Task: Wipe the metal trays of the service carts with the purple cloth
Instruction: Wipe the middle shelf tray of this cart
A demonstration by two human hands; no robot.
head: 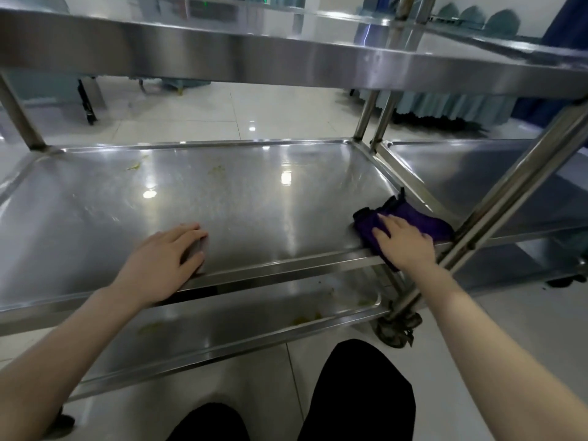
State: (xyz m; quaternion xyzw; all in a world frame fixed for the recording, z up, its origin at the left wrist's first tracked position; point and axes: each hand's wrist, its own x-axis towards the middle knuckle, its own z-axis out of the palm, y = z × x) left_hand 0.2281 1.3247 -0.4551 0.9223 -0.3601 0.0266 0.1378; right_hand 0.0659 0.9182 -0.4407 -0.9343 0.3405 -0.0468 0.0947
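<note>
Palm flat, the right hand (404, 241) pressed the purple cloth (410, 222) into the middle tray (254, 198) at its 4 o'clock corner — likely starting a pass. The left hand (168, 259) lay open at 7 o'clock, gripping nothing — probably steadying the cart.

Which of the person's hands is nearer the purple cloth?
Right. The right hand presses flat on the purple cloth; the left hand rests on the tray's front edge, well apart to its left.

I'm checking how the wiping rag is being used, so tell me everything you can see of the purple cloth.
The purple cloth is dark, soft-looking fabric, bunched and folded rather than spread flat. It lies at the near right corner of the middle tray, with one fold hanging over the tray's front rim. The right hand presses flat on top, covering its middle. Its far edge reaches the tray's right rim, close to the cart's slanted post.
</note>
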